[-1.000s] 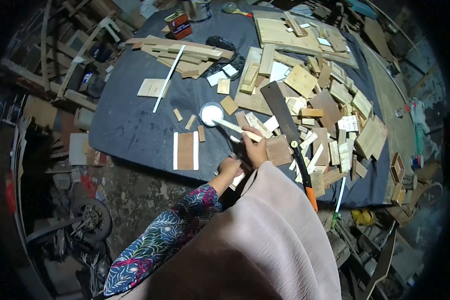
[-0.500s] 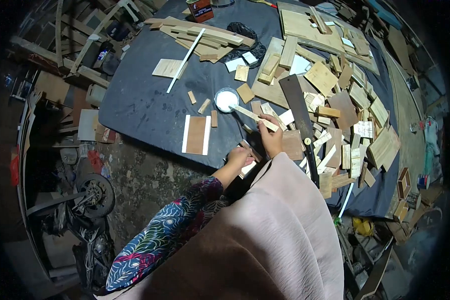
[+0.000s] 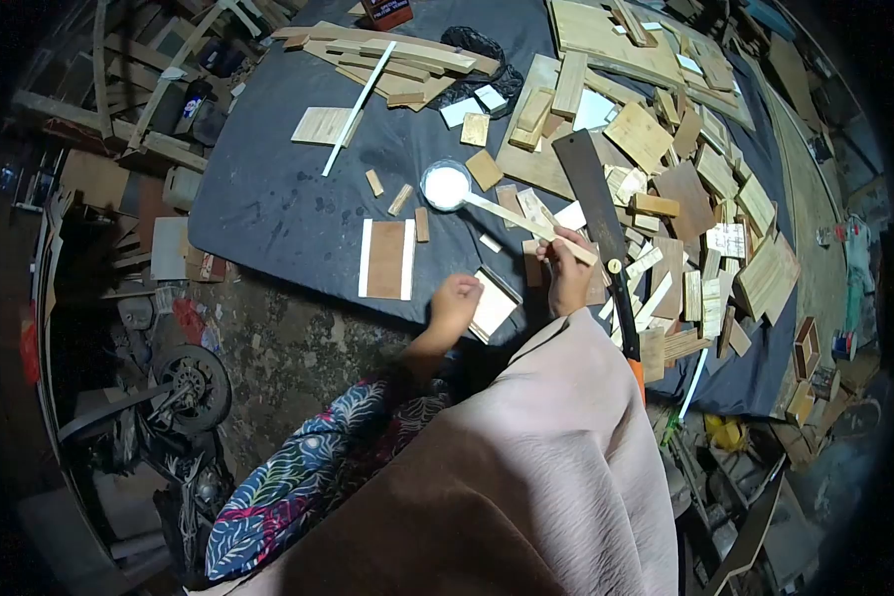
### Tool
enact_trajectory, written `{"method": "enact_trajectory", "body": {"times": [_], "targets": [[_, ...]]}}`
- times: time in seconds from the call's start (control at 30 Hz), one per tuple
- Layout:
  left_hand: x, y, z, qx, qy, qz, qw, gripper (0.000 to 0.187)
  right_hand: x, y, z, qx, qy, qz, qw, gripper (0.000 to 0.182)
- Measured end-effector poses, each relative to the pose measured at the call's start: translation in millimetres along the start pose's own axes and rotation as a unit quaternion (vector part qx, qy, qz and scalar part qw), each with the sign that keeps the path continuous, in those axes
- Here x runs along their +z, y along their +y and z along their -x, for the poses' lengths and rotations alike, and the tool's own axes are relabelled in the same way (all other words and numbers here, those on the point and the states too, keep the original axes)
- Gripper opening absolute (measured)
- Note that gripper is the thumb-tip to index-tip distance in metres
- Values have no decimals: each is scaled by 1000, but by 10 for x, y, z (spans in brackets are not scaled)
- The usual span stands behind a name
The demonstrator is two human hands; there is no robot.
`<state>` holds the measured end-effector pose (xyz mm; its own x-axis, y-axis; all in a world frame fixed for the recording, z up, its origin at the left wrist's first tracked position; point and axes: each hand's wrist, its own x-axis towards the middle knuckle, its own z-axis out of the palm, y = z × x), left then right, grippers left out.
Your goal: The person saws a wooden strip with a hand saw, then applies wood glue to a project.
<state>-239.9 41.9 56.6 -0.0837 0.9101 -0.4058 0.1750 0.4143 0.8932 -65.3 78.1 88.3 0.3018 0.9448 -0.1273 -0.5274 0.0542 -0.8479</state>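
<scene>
My right hand point(image 3: 569, 273) is closed round the near end of a flat wooden stick point(image 3: 515, 221). The stick's far end is at the rim of a clear round cup point(image 3: 446, 185) of white, glue-like paste. My left hand point(image 3: 455, 303) has its fingers curled together by the left edge of a small pale wooden panel with dark edge strips point(image 3: 493, 306). Whether it grips anything is hidden. To the left lies a brown rectangular board point(image 3: 386, 259) with white strips along two sides. Small wood blocks point(image 3: 399, 200) lie between that board and the cup.
A handsaw point(image 3: 591, 194) lies right of my right hand, beside a heap of wood offcuts point(image 3: 680, 204). Long wood strips point(image 3: 397, 62), a white strip point(image 3: 360, 109) and a black plastic bag point(image 3: 492, 65) lie on the far side of the dark-covered table point(image 3: 258, 199).
My right hand has moved right with the stick, whose far end has shifted from inside the cup to its rim. My left hand has drawn left, uncovering the small panel.
</scene>
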Motion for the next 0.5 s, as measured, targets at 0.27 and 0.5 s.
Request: {"method": "enact_trajectory", "body": {"times": [0.27,0.5], "targets": [[1,318,-89,116,-18,-456,882,36,-317,-122,124,-32,91,-174,980,21],[205,208,-50,73,0,-483,872,59,-581,-245,375,-45,136,-221,965,25]]}}
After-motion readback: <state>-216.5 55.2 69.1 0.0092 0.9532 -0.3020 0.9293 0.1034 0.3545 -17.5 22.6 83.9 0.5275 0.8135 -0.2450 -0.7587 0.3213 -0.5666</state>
